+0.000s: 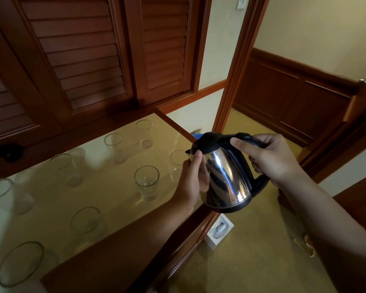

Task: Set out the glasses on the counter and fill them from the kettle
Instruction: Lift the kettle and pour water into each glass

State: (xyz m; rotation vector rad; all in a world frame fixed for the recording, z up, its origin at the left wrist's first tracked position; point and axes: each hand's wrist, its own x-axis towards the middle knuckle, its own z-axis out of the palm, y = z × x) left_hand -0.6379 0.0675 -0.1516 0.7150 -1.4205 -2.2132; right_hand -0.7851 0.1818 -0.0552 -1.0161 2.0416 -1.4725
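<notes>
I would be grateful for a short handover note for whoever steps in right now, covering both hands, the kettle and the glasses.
Right hand grips the handle of the kettle; left hand steadies its steel body.
The kettle is held in the air at the counter's right end, spout toward the nearest glass.
Done: glasses stand spread over the counter, among them the middle glass.
Left: no stream shows, and the glasses look empty; pour into each.
</notes>
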